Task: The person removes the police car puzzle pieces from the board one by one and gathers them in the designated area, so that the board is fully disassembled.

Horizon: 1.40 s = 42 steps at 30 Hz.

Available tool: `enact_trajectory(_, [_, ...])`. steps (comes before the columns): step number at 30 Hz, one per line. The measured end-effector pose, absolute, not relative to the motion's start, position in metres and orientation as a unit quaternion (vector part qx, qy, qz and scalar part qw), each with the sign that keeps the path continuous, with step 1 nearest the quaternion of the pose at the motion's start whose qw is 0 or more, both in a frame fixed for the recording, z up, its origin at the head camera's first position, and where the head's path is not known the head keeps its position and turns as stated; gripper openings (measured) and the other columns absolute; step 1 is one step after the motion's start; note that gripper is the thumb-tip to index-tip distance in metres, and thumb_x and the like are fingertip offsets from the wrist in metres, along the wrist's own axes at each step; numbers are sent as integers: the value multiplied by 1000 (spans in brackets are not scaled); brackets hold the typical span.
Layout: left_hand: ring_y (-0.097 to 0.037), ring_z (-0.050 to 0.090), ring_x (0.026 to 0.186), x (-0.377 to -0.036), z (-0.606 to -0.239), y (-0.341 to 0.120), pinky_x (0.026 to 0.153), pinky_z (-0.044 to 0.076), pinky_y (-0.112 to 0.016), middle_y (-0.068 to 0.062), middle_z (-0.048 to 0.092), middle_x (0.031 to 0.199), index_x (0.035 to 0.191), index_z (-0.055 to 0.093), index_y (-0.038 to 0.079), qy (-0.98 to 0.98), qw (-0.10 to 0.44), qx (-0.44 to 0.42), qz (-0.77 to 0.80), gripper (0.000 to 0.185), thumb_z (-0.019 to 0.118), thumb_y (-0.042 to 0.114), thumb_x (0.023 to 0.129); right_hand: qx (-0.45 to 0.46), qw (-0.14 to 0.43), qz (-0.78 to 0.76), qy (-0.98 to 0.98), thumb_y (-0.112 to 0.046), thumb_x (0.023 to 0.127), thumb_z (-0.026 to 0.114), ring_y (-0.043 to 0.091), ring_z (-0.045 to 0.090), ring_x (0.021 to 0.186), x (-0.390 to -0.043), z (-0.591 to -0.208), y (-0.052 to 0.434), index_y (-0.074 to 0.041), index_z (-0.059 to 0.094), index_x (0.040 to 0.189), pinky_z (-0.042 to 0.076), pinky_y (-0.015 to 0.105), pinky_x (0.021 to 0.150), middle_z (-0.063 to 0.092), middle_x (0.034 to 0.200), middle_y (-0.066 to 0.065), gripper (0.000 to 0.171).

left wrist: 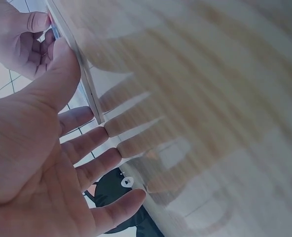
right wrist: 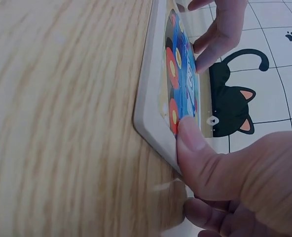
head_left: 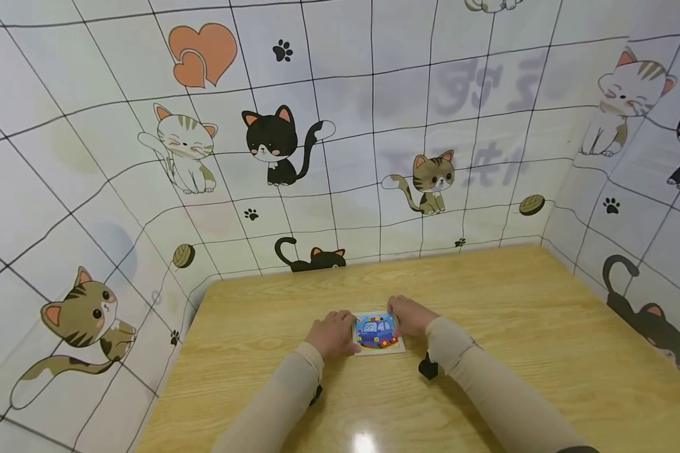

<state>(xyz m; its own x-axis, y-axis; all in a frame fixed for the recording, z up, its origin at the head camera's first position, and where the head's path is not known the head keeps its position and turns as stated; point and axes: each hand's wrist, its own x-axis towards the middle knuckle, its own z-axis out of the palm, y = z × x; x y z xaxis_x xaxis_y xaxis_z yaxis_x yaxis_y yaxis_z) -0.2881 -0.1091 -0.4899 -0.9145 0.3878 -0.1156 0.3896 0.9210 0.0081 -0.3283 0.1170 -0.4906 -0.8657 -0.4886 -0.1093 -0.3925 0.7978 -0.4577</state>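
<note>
A small square puzzle board (head_left: 378,333) printed with a blue car lies flat near the middle of a wooden table (head_left: 544,327), with the left hand (head_left: 332,333) at its left edge and the right hand (head_left: 410,316) at its right edge, and bare tabletop open on every side up to the cat-patterned walls (head_left: 119,189). The left wrist view shows what the head camera hides: that hand's fingers (left wrist: 94,140) are spread nearly straight, thumb laid along the board's rim. The right wrist view shows the right thumb (right wrist: 190,138) pressed on the board's near corner, though its other fingers appear curled and cannot be clearly made out.
</note>
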Motion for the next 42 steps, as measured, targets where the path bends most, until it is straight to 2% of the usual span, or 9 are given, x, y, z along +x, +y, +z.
enact_trajectory(10, [-22, 43, 132, -288, -491, -111, 94, 46, -56, 2, 46, 145, 139, 48, 20, 978, 59, 198, 1, 73, 62, 63, 82, -250, 136, -184, 941, -17, 79, 80, 20, 42, 84, -336, -488, 117, -7, 51, 97, 40, 37, 77, 44, 94, 5, 35])
enact_trajectory(16, [-22, 42, 133, -288, -492, -113, 95, 45, -58, 2, 45, 146, 141, 47, 21, 978, 62, 200, -1, 73, 61, 64, 82, -249, 141, -217, 933, -13, 81, 78, 19, 43, 86, -335, -487, 120, -3, 51, 103, 41, 37, 79, 48, 98, 7, 37])
enact_trajectory(21, [-22, 41, 134, -288, -490, -114, 96, 43, -58, 2, 44, 147, 142, 44, 21, 978, 65, 198, 0, 74, 59, 64, 83, -241, 125, -227, 935, -3, 86, 71, 17, 47, 80, -330, -481, 118, -1, 57, 104, 45, 36, 76, 54, 92, 6, 23])
enact_trajectory(23, [-22, 41, 134, -287, -490, -114, 97, 43, -58, 1, 45, 148, 143, 43, 21, 978, 67, 197, 0, 76, 59, 64, 83, -242, 121, -230, 935, -2, 86, 70, 17, 49, 78, -328, -478, 117, 0, 59, 105, 47, 37, 76, 56, 91, 7, 22])
enact_trajectory(28, [-22, 43, 133, -288, -489, -115, 96, 44, -56, 1, 46, 147, 144, 42, 20, 978, 63, 197, -8, 78, 58, 66, 83, -240, 111, -210, 941, -10, 79, 80, 15, 53, 80, -327, -478, 117, -2, 62, 107, 49, 38, 79, 58, 94, 5, 34])
enact_trajectory(33, [-22, 44, 132, -289, -487, -114, 97, 44, -55, 2, 46, 147, 144, 42, 20, 978, 62, 197, -17, 78, 57, 66, 83, -247, 97, -168, 949, -21, 73, 86, 17, 52, 84, -332, -485, 119, -9, 59, 106, 49, 40, 79, 52, 99, 4, 44])
enact_trajectory(38, [-22, 43, 133, -288, -489, -112, 97, 44, -55, 1, 46, 147, 143, 42, 19, 979, 69, 191, -15, 78, 59, 65, 82, -250, 122, -168, 946, -22, 74, 85, 20, 45, 89, -338, -489, 120, -10, 53, 103, 44, 38, 80, 45, 99, 4, 44])
enact_trajectory(42, [-21, 42, 132, -288, -490, -111, 97, 44, -55, 1, 45, 147, 142, 43, 18, 979, 72, 188, -24, 78, 58, 65, 83, -251, 146, -161, 943, -20, 76, 83, 21, 42, 86, -339, -485, 118, -10, 52, 96, 42, 38, 76, 42, 95, 5, 38])
